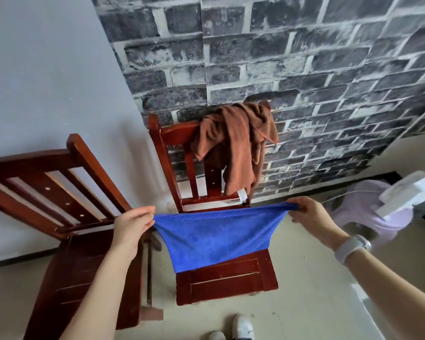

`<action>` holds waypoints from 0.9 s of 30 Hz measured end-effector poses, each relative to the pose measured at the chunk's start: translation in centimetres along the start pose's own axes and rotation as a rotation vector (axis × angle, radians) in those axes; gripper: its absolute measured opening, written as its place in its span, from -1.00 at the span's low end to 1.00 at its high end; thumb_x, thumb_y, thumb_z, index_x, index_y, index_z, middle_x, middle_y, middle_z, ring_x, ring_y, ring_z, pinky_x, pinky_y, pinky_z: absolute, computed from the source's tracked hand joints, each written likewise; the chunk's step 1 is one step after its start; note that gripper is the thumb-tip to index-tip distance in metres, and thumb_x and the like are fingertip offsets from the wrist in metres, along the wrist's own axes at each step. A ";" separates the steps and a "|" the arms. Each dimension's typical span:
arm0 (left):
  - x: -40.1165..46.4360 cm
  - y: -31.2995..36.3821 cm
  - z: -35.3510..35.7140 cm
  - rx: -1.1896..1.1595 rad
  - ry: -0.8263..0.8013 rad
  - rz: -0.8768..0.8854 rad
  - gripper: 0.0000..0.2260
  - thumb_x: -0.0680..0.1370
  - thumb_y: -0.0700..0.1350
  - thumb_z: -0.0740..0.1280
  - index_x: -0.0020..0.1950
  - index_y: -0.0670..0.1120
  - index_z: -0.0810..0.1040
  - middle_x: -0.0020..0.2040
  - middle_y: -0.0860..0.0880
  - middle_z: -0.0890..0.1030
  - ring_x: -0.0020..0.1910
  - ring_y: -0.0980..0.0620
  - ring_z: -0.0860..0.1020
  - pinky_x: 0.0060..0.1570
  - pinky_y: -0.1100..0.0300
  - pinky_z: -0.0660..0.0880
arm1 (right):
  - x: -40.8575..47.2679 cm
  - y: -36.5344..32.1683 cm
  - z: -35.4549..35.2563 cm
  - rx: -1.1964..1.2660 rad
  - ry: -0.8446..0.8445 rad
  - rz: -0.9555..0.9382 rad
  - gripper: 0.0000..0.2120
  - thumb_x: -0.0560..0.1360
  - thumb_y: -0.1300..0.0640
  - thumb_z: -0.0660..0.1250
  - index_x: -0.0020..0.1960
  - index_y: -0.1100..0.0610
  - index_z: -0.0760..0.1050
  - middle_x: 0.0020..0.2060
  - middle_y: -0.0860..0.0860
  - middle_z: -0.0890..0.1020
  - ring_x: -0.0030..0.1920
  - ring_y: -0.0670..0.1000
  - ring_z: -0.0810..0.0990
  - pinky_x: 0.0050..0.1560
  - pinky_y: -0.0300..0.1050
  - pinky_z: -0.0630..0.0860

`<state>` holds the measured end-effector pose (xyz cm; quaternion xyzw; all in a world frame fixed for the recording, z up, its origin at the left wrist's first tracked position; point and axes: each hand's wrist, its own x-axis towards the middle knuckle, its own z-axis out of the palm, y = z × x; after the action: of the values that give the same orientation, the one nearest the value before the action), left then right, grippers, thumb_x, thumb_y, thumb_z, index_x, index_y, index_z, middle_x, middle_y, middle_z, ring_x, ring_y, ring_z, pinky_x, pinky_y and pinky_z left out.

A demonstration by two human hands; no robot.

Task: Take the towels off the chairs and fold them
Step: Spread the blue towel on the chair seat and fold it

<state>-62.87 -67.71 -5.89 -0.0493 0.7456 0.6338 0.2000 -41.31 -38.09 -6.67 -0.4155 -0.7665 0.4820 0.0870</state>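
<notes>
— Pinched between thumb and fingers, the blue towel (pixel 215 238) hangs stretched between two bare hands: the left hand (pixel 132 223) grips its upper left corner, the right hand (pixel 307 213) its upper right corner.

— Where does the towel sit in the scene?

— It is held in the air in front of the person, its top edge pulled nearly straight, its lower part draping over the seat of the middle chair (pixel 227 278), a dark red wooden one.

— Anything on the arms?

— A pale wristband (pixel 352 246) circles the right wrist.

— And the other towel?

— A brown towel (pixel 238 143) is bunched over the top rail of that same chair's back, a white label showing at its lower end. A second red wooden chair (pixel 66 192) stands just to the left, angled, its slatted back bare.

— What lies around them?

— A dark brick-pattern wall (pixel 280 57) behind, a plain grey wall to the left, a pale floor (pixel 304 303), a lilac cloth (pixel 368 209) at the right under something white, and the toes of white shoes (pixel 242 327) at the bottom edge.
</notes>
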 end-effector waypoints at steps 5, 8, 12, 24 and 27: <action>-0.7 -0.4 -0.8 0.405 -0.107 0.145 -0.70 0.40 -0.36 0.40 0.12 -0.23 0.58 -0.11 -0.15 0.62 -0.19 0.05 0.55 -0.17 0.45 0.46 | -1.4 0.1 -0.9 -0.332 0.095 -0.218 -0.83 0.46 0.33 0.29 0.04 0.30 0.54 -0.16 0.18 0.59 -0.17 0.11 0.51 -0.14 -0.26 0.27; -1.1 -0.6 -0.9 0.605 -0.129 0.263 -0.73 0.37 -0.33 0.43 0.06 -0.19 0.62 -0.17 -0.11 0.62 -0.26 0.05 0.54 -0.24 0.44 0.43 | -1.8 0.6 -1.3 -0.444 0.057 -0.261 -0.77 0.45 0.33 0.30 0.11 0.30 0.50 0.00 0.22 0.55 0.01 0.21 0.53 -0.05 -0.23 0.27; -1.4 -0.4 -0.8 0.732 -0.082 0.469 -0.84 0.40 -0.34 0.41 -0.04 -0.23 0.65 -0.14 -0.07 0.59 -0.18 -0.04 0.53 -0.06 0.19 0.38 | -2.1 0.5 -2.0 -0.528 0.047 -0.328 -0.81 0.51 0.27 0.25 0.09 0.30 0.50 -0.01 0.24 0.57 0.02 0.24 0.54 0.04 -0.05 0.38; -1.0 -0.2 -1.4 1.142 -0.039 0.698 -0.90 0.48 -0.23 0.34 -0.05 -0.14 0.63 -0.13 -0.13 0.65 -0.13 -0.22 0.59 -0.20 0.05 0.46 | -1.7 -0.2 -3.1 -0.474 -0.006 -0.372 -0.94 0.42 0.30 0.37 -0.14 0.31 0.57 -0.25 0.03 0.51 -0.21 0.10 0.51 -0.17 -0.25 0.32; -0.8 -1.2 -1.5 1.168 -0.094 0.727 -0.84 0.46 -0.28 0.36 0.01 -0.16 0.63 -0.11 -0.16 0.67 -0.11 -0.20 0.62 -0.18 0.01 0.53 | -1.9 0.5 -3.0 -0.467 0.003 -0.403 -0.95 0.41 0.29 0.39 -0.18 0.29 0.56 -0.29 0.05 0.51 -0.24 0.07 0.49 -0.15 -0.15 0.39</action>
<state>-62.12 -69.57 -6.51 0.3470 0.9247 0.1565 0.0006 -38.26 -37.35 -5.03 -0.2646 -0.9233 0.2653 0.0844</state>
